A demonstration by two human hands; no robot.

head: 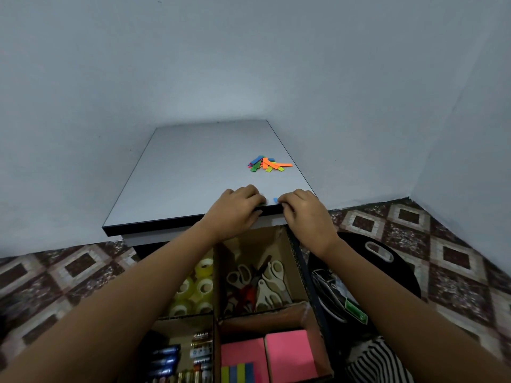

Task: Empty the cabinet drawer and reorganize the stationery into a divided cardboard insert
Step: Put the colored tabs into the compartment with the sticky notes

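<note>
The left hand [237, 208] and the right hand [301, 210] both rest at the front edge of the grey cabinet top [193, 175], close together but not touching. The fingers of both hands are curled down, with the knuckles up. A tiny blue strip [275, 200] lies on the top between the two hands, right against the tips of the right hand's fingers. I cannot tell if the right hand is pinching it or only touching it. I also cannot tell if the left hand is holding anything. Farther back on the top, toward its right side, sits a small messy pile of colored strips [266, 164] in orange, green and blue. Under the arms is the cardboard insert [265, 239] with its boxes already filled. The far left box has clear tape rolls [199, 288]. The box beside it has scissors [260, 286] with white handles. Nearer, the right box has pink sticky notes [290, 352] and a little pad of colored flags [237, 373]. The left box has batteries [200, 352] and dark blue pens [164, 357]. A round black bag [401, 269] sits on the patterned floor [456, 258] to the right of the insert.
</note>
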